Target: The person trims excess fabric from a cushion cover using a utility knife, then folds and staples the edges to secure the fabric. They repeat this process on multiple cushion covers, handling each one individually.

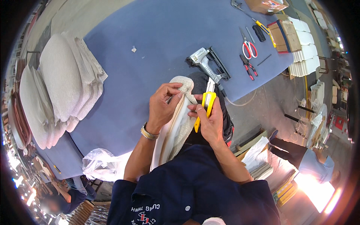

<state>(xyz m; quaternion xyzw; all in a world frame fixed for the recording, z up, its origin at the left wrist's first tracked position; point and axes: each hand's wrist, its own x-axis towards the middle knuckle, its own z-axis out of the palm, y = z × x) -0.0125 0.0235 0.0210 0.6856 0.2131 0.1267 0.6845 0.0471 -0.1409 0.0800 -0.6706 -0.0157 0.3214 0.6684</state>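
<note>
A curved padded panel [182,130] covered in light beige fabric stands on edge against my body, its white foam and thin board edge facing up. My left hand [163,103], with a gold watch on the wrist, pinches the fabric near the panel's rounded far end. In my right hand [210,122] is a yellow utility knife [206,108], its blade pointing away from me; fingertips of that hand also touch the fabric. A grey staple gun [205,63] with a hose lies on the blue table [150,41] just beyond.
Red-handled scissors [250,50], pliers [248,67] and another yellow knife [264,30] lie at the table's right. Stacked fabric-covered panels [63,78] occupy its left end. A cardboard box [284,36] sits at the right edge. A plastic bag [101,164] hangs near left. Other people [313,161] are nearby.
</note>
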